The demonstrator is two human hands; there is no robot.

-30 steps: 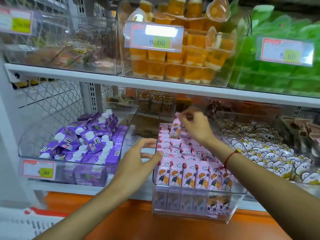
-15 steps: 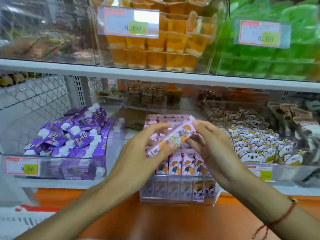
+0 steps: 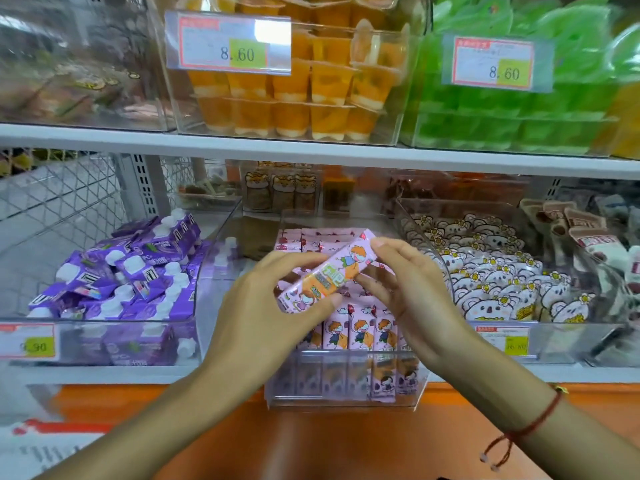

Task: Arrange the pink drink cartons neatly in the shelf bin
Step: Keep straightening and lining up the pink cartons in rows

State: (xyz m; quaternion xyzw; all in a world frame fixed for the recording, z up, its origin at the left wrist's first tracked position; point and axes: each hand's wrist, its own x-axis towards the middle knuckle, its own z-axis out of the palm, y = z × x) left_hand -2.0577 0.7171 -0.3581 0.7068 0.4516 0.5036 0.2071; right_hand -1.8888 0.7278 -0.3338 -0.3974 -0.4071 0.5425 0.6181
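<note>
Carton (image 3: 327, 271): tilting, lifted above the bin (image 3: 343, 396), frame centre.
Left hand (image 3: 263, 306): gripping its lower end.
Right hand (image 3: 412, 289): pinching its upper end.

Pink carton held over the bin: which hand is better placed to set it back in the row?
Probably right. The right hand pinches the upper end of the pink carton directly above the clear bin. The left hand grips the lower end from the bin's left edge.

Both my forearms reaching forward, hands meeting at centre. My left hand (image 3: 273, 299) pinching lower end of pink carton (image 3: 327, 271), thumb underneath. My right hand (image 3: 412, 289) gripping upper end, fingers curled.
</note>
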